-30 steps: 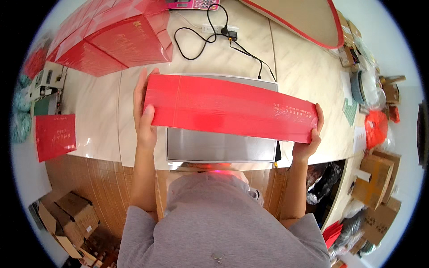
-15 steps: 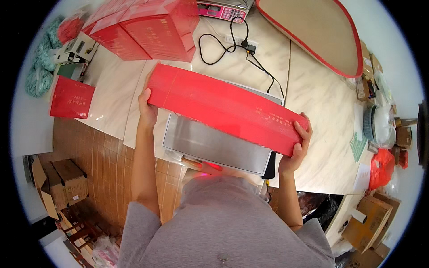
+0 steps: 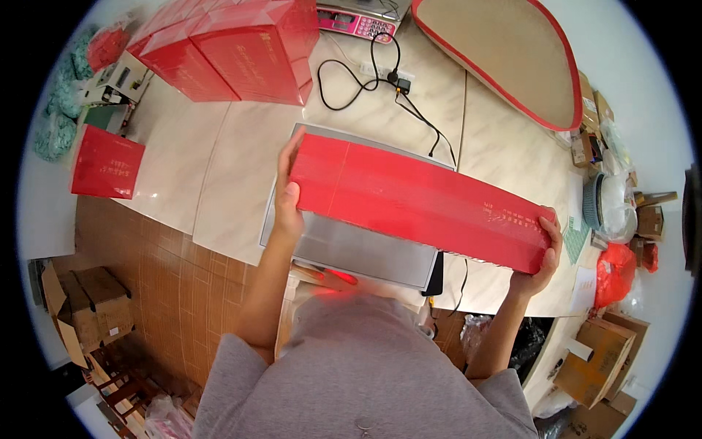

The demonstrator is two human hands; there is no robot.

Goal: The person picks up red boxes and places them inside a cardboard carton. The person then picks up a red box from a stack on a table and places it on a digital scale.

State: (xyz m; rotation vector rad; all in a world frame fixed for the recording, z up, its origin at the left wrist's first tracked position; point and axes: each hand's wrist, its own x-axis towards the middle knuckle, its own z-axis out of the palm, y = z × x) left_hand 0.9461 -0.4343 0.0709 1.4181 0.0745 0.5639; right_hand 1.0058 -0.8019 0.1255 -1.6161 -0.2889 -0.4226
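Between my two hands is a long, glossy red box (image 3: 417,197), held level and slanting a little down to the right. My left hand (image 3: 289,194) grips its left end, thumb on the near side and fingers along the end. Wrapped round the right end, my right hand (image 3: 542,250) has its thumb near the close corner. Beneath the box lies a rectangular grey metal plate (image 3: 351,238) with a pale frame, partly hidden by it. A red glow shows near the plate's close edge, beside a red-and-wood handled item (image 3: 338,277).
Stacked red boxes (image 3: 241,66) stand at the back left, with one more red box (image 3: 108,162) at the left edge. A pink scale (image 3: 358,25), black cables (image 3: 417,110) and a red-rimmed tan tray (image 3: 504,58) are farther back. Cartons (image 3: 599,358) sit at the right.
Both hands have carried the red box to the right and slightly nearer. More of the plate's left side now shows. The whole view has shifted slightly.
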